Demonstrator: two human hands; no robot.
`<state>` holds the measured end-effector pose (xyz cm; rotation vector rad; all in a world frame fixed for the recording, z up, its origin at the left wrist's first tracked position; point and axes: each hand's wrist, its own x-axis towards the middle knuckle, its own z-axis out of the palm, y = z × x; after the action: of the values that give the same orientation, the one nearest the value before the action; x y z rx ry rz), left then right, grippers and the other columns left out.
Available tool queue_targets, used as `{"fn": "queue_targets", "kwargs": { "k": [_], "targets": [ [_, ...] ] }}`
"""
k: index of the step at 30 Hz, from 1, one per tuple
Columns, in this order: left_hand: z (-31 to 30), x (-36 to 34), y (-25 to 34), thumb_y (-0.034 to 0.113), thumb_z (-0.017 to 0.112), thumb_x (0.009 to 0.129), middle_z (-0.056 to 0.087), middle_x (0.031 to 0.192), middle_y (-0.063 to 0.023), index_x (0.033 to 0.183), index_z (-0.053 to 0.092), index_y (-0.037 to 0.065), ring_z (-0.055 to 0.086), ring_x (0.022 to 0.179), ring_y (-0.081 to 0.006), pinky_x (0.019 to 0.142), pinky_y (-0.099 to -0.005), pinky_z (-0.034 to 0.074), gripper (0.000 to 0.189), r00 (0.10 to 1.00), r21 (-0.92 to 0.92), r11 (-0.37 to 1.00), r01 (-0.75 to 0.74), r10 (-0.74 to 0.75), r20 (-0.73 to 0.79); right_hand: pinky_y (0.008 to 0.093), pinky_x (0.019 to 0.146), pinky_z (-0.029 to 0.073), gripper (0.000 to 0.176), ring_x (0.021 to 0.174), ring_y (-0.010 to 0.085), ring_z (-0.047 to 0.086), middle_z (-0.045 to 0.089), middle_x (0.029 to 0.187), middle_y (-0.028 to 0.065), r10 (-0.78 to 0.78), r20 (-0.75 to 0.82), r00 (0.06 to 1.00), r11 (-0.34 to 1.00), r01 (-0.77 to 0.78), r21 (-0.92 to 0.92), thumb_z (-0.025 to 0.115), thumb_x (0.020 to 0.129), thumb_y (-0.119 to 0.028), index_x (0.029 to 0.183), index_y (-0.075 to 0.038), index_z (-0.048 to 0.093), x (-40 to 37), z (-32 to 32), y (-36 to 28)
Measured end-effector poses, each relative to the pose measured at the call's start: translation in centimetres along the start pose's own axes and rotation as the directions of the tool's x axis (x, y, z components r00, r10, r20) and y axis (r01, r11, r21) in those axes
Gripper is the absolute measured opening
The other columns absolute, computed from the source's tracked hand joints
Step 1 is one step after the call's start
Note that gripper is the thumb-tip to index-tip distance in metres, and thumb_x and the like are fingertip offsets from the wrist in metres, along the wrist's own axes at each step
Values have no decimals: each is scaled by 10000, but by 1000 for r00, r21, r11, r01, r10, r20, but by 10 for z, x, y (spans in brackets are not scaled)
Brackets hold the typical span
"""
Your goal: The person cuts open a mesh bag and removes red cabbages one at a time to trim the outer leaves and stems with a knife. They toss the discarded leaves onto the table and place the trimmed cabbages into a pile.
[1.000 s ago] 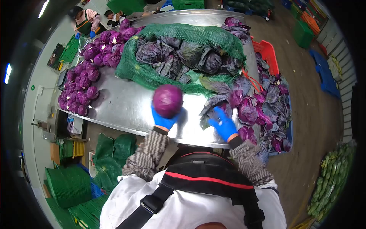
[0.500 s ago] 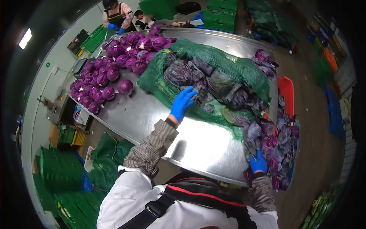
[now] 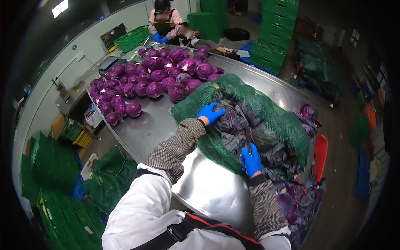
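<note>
My left hand (image 3: 211, 114), in a blue glove, has its thumb and fingers spread against the upper left side of a red cabbage (image 3: 228, 121) with dull outer leaves. That cabbage lies with others in the opening of a green net bag (image 3: 266, 106). Lower and to the right, my gloved right hand (image 3: 251, 161) is closed round a knife (image 3: 248, 136), whose dark, narrow blade points up over the cabbages. Its handle is mostly hidden in my fingers. Both hands are above the metal table (image 3: 202, 183).
Trimmed purple cabbages (image 3: 154, 75) are heaped at the table's far left. Stripped leaves (image 3: 291, 204) fill a crate at the right edge, near a red crate (image 3: 320, 156). A co-worker (image 3: 165, 23) stands beyond the table, another person (image 3: 196, 39) beside them. Green crates (image 3: 273, 37) are stacked behind.
My right hand has moved from the leaf crate up to the net bag, and the knife now shows in it. My left hand has shifted onto a cabbage. The view has turned.
</note>
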<state>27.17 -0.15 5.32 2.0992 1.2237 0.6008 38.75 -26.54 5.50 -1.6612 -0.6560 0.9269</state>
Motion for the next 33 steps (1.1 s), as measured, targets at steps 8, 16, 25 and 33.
{"fn": "queue_targets", "kwargs": {
  "k": [8,16,25,33],
  "targets": [
    [-6,-3,1,617,594,674,492,1203,-237,1288,388,76,480,1116,-358,955,-387,371,844,972,-163,986,35,4,235,259,293,304,364,328,118,382,526,571,57,157,201,967,947,-206,248,499,872,-427,1081,-141,414,79,51,-3],
    [4,-91,38,478,712,614,437,1112,-233,1307,357,151,426,1037,-407,929,-457,337,844,964,-47,968,-248,242,-107,231,308,311,421,361,97,385,503,596,49,89,204,975,906,-164,390,492,864,-455,1150,-164,387,53,36,6],
    [47,-250,92,362,766,651,363,1236,-219,1378,141,37,373,1182,-322,1010,-408,298,1013,938,-370,925,-84,199,285,245,468,434,577,566,98,512,600,933,74,54,29,998,998,-54,-16,602,820,-271,1318,-98,365,-114,-72,-26],
    [95,-306,43,355,782,631,460,1238,-149,1383,116,63,481,1082,-285,926,-345,404,1046,451,-136,756,640,-227,863,230,388,391,273,470,79,461,468,652,1,305,-158,939,899,-229,373,526,865,-218,1118,-139,462,-164,-90,115]
  ]
}}
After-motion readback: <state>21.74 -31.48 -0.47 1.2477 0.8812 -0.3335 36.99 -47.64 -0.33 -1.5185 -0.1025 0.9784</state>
